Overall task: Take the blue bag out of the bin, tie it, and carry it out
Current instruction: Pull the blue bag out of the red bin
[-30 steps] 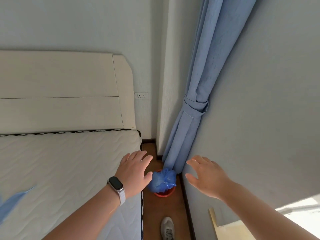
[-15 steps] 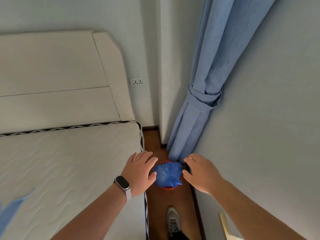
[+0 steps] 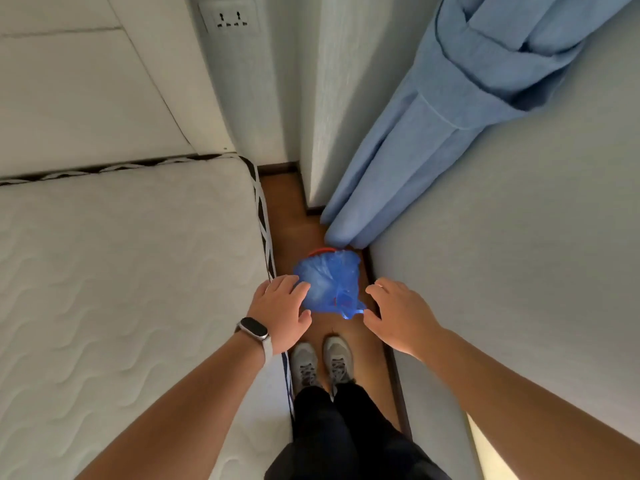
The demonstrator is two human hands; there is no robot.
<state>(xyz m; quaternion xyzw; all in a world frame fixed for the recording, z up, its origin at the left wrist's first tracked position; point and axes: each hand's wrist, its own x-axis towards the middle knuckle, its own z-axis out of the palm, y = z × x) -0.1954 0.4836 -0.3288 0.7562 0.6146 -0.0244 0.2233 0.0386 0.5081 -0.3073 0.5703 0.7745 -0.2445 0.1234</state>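
The blue bag (image 3: 327, 280) bulges out of a small red bin (image 3: 321, 251) that stands on the wooden floor in the narrow gap between bed and wall; only a sliver of the bin's rim shows. My left hand (image 3: 281, 311), with a watch on its wrist, hovers at the bag's left side, fingers spread, the fingertips overlapping the bag's edge. My right hand (image 3: 398, 315) is spread at the bag's right side, close to a loose handle loop of the bag. Neither hand grips anything.
A white mattress (image 3: 121, 271) with a headboard (image 3: 86, 91) fills the left. A tied blue curtain (image 3: 433, 116) hangs down to the floor just behind the bin. The wall (image 3: 519, 254) closes the right. My two shoes (image 3: 322, 362) stand on the floor strip.
I have stepped closer and tilted my view down; the bin now lies just ahead of my shoes. Both hands have come down to either side of the blue bag.
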